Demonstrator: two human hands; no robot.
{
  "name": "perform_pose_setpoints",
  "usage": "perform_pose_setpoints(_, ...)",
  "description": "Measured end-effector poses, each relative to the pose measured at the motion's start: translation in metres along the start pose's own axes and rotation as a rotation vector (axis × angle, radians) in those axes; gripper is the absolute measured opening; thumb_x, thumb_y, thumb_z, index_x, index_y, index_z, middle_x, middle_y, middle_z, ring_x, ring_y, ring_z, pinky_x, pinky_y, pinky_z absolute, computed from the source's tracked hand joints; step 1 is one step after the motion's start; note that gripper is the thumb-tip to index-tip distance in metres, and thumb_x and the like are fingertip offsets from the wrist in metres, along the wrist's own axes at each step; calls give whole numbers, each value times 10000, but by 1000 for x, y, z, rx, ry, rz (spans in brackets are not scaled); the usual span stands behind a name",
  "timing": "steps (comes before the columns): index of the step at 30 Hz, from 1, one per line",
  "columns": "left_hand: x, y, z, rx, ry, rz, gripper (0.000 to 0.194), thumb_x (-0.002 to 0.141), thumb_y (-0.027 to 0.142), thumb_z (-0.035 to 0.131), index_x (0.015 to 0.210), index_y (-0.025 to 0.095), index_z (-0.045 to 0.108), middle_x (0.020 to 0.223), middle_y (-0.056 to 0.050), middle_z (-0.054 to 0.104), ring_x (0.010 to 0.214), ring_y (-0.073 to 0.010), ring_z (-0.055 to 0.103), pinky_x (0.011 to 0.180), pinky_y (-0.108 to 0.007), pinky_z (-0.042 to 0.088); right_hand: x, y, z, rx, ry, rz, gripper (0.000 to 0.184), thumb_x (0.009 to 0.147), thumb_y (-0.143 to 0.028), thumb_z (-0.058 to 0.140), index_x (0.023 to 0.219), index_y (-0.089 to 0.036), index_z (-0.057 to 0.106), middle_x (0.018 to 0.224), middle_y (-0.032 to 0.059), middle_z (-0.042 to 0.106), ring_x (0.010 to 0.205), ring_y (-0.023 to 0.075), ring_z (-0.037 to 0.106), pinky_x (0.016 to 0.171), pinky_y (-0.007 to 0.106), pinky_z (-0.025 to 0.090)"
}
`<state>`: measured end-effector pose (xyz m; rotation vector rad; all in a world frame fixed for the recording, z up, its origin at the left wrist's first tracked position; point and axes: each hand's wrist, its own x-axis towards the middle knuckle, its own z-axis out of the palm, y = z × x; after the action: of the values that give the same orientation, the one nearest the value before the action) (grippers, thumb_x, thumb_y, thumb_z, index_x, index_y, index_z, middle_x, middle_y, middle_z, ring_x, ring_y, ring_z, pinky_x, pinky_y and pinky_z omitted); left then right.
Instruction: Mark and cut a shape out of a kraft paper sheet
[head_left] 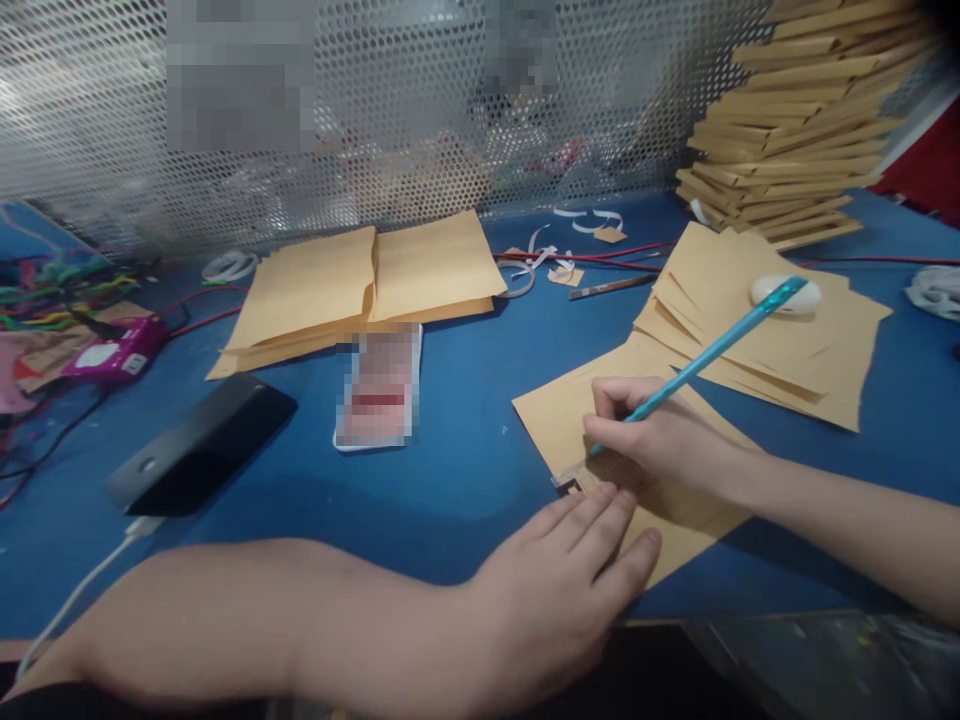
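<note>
1. Your right hand (660, 440) grips a teal writing tool (712, 355) between thumb and fingers, its lower tip at the brown paper piece (559, 415) and its upper end slanting up to the right.
2. Your left hand (562, 560) grips nothing; it lies palm down, fingers extended, across the near left part of that paper.
3. The paper sits at an angle near the front edge of the blue bench (465, 480), beneath both your hands. A small dark strip (570, 487) shows by your left fingertips.
4. Behind your right hand you have overlapping loose papers (847, 360) with a white rounded object (808, 298) on them, and a tall brown stack (780, 150) farther back.
5. To your left are a white-edged phone (375, 425), partly blurred out, a dark slab-shaped device (210, 440) with a white cable (86, 585), and a folded brown pile (311, 280) behind them.
</note>
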<state>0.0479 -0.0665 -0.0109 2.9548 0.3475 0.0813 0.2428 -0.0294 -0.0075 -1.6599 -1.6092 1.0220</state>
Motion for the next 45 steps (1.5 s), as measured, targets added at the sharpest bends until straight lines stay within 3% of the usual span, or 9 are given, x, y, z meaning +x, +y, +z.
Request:
perform_pose_setpoints(10,1,1,1,-16,-8,-3,516,939,259,408,1408,69,302,1496,-227,267,1384,-335,259,1109,-416,289,1,-6,-1,21,9,-56,314,754,-216,591,539,-204,363,526,-49,404,498,101,386,447,252,276)
perform_pose_setpoints(13,1,0,0,-20,-10,-6,502,947,259,390,1405,70,307,1497,-226,265,1388,-331,251,1111,-414,285,2,-12,-5,132,29,-41,288,813,-349,598,599,-208,468,522,-46,481,474,100,429,443,247,326)
perform_pose_setpoints(16,1,-1,0,-23,-4,0,503,945,259,393,1404,71,311,1497,-226,264,1391,-328,243,1111,-407,286,7,-11,-12,157,70,-43,306,871,-496,510,799,-217,613,582,-11,605,489,122,502,462,262,374)
perform_pose_setpoints(20,1,-1,3,-9,0,18,540,928,271,439,1413,78,302,1495,-232,263,1386,-334,257,1107,-414,289,21,-3,-25,-134,116,-210,331,906,-478,463,898,-227,679,849,56,705,800,202,626,719,335,457)
perform_pose_setpoints(24,0,-2,5,28,22,45,528,937,281,432,1410,81,311,1494,-244,257,1380,-338,268,1104,-416,291,35,7,-36,-384,88,-400,293,909,-401,482,1054,-232,673,1078,86,688,1047,269,585,918,420,414)
perform_pose_setpoints(30,-1,-3,5,38,29,52,551,929,283,436,1424,90,291,1500,-247,236,1390,-340,235,1099,-416,295,43,17,-40,-414,124,-379,302,949,-382,367,1017,-236,623,968,69,701,881,244,648,770,390,488)
perform_pose_setpoints(35,-1,-2,5,33,19,49,550,926,282,435,1421,89,293,1500,-250,233,1387,-344,241,1091,-417,307,44,17,-40,-361,146,-309,231,921,-370,407,1002,-261,595,856,35,691,799,218,658,694,346,504)
perform_pose_setpoints(39,-1,-2,5,42,25,52,563,922,295,445,1421,85,290,1497,-256,237,1385,-345,248,1088,-421,313,48,19,-40,-435,150,-375,245,919,-344,407,1036,-233,591,875,70,673,789,232,627,685,360,489)
perform_pose_setpoints(45,-1,-3,6,39,20,50,543,934,290,421,1422,89,292,1491,-247,260,1377,-343,270,1087,-424,319,61,28,-45,-689,234,-497,213,907,-270,394,900,-190,591,832,107,656,781,266,567,741,403,432)
